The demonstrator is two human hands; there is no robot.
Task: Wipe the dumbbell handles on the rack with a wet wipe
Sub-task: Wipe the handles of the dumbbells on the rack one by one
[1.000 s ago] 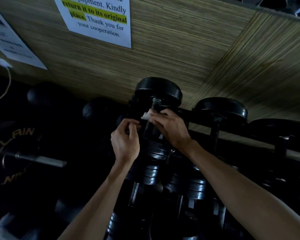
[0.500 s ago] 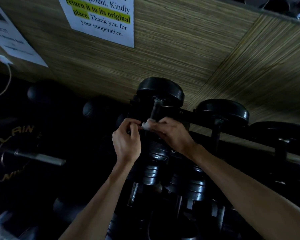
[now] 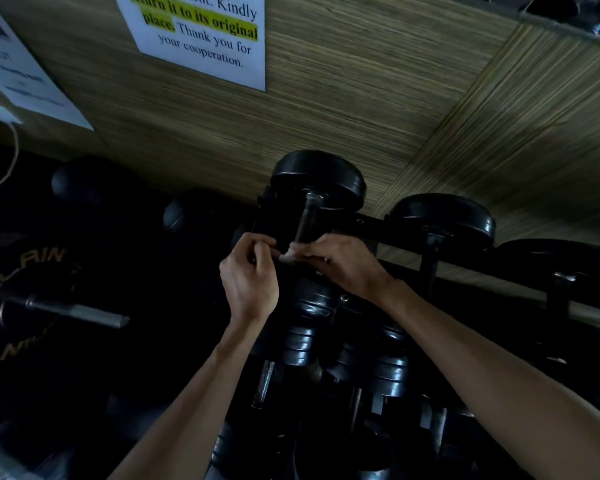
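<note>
Wall (image 3: 378, 109) of striped wood grain filled the top of my view, with a printed notice (image 3: 205, 36) stuck on it asking people to return equipment to its place. Below that ran the dark rack (image 3: 371, 225), loaded with black dumbbells, and the light down there was poor. Off to my left a weight plate with gold lettering (image 3: 25, 271) sat on a steel bar.

Straight ahead stood the dumbbell (image 3: 317, 178) I was working on, its round head up against the wall and its handle (image 3: 305, 220) running down toward me. I judged I was mid-wipe on that handle, at its lower end, with the upper stretch showing bare above my fingers.

My right hand (image 3: 340, 265) was curled around the bottom of the handle, pressing the wet wipe (image 3: 288, 252) against the metal; only a pale scrap of it peeked out at my fingertips. My left hand (image 3: 250, 282) had its fingers bent and thumb and forefinger pinched together just beside the wipe. Whether it had hold of a corner of the wipe or part of the rack, I could not tell in that gloom.

Next, by my reckoning, I needed to keep the wipe wrapped snug and then shift to the neighbouring dumbbell (image 3: 440, 216) on the right, whose handle looked untouched.
</note>
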